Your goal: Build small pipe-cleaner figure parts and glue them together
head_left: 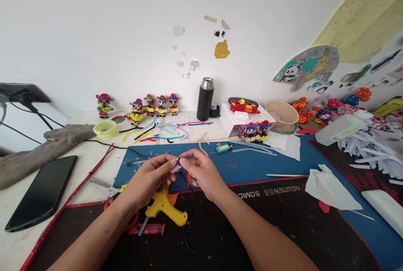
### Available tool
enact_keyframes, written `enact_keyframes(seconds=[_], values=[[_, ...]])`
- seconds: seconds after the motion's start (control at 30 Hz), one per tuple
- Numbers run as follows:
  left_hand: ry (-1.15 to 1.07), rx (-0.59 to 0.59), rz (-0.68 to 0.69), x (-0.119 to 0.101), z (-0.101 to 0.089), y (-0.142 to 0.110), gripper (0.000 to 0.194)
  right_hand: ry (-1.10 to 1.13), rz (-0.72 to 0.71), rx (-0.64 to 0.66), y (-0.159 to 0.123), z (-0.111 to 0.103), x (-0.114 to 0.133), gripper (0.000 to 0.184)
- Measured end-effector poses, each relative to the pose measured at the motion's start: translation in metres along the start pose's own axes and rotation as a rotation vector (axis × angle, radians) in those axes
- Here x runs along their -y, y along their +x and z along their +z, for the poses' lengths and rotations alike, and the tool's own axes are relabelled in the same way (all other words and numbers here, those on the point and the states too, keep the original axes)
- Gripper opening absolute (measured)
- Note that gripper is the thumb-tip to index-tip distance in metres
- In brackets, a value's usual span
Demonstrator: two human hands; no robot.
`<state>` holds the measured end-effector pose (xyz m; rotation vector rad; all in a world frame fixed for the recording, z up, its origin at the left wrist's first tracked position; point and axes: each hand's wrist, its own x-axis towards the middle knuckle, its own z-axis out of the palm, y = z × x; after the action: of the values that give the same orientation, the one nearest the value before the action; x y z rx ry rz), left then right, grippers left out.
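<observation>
Over the blue mat, my left hand [153, 175] and my right hand [201, 173] meet fingertip to fingertip. My left hand pinches a small pale pink and light blue piece [175, 169], mostly covered by the fingers. Between my right thumb and fingers is a dark red pipe cleaner [188, 178], its end hanging below the hand. The two pieces touch or nearly touch; I cannot tell if they are joined. Just under my left hand lies a yellow hot glue gun [166, 208], and beside it is a red utility knife [151, 229].
Several pipe cleaner figures [137, 111] stand by the wall, with loose coloured pipe cleaners [170, 130] before them. A black thermos [205, 100] stands next to a white box [229, 124]. A black phone [42, 191], scissors [103, 185] and a long red strand [72, 195] lie left.
</observation>
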<state>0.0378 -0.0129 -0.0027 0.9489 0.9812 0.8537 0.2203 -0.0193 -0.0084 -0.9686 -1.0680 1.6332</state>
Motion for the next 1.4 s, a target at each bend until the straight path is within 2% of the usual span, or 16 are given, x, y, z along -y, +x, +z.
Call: enact_keyframes(seconds=[0.27,0.67,1.03,1.4], values=[[-0.04,-0.012,-0.017,0.002,0.002,0.001,0.038,0.025,0.023,0.011,-0.002,0.002,0.001,0.04],[0.098,-0.021,0.031,0.002,0.0,0.0,0.037,0.01,0.029,0.012,-0.003,0.003,0.0,0.04],[-0.304,-0.031,-0.026,-0.009,0.005,0.0,0.041,0.112,0.034,-0.036,-0.003,0.0,0.009,0.048],[-0.345,0.039,-0.072,-0.011,0.003,-0.003,0.038,0.151,0.035,-0.008,-0.003,0.001,0.007,0.045]])
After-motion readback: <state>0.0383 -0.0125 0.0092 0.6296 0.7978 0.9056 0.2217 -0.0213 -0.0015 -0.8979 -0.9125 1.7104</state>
